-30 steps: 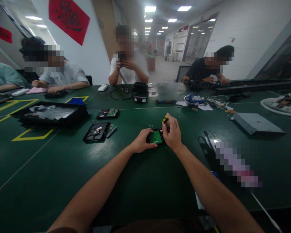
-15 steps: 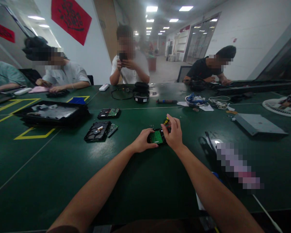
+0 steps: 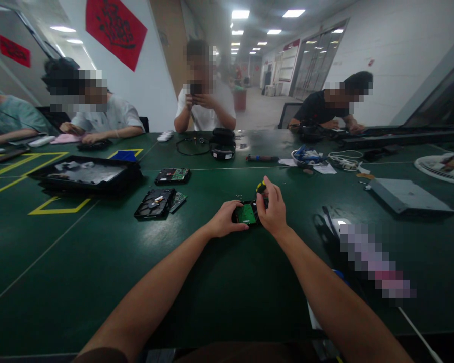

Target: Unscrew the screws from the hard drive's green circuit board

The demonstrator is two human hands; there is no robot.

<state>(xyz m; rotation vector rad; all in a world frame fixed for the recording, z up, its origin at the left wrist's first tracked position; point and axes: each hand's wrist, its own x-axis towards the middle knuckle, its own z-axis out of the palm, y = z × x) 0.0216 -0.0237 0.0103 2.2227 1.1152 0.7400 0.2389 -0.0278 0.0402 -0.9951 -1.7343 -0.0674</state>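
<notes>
Hard drive held at its edges under a yellow-handled tool

The hard drive (image 3: 246,214) lay flat on the table (image 3: 196,282) in front of the wearer, its green circuit board (image 3: 245,216) facing up. It seemed likely to handle as a compact, stiff and fairly dense block, with smooth sides that could slip. The exposed board looked the fragile part, so the black side edges seemed the place to hold.

The left hand (image 3: 225,220) did so, thumb and fingers closed around the near and far edges. The right hand's (image 3: 274,209) fingers were wrapped about a yellow-and-black handle (image 3: 261,187), probably a screwdriver's; its tip was hidden.

Small bright pieces, perhaps screws (image 3: 238,196), sat just beyond the drive. Leftward lay an opened drive (image 3: 154,203) with a loose board (image 3: 178,202) beside it, then a black tray (image 3: 85,174). The dark green tabletop looked smooth and glossy. Across it sat co-workers, one in a white shirt (image 3: 221,112), in a bright, white-walled office.
</notes>
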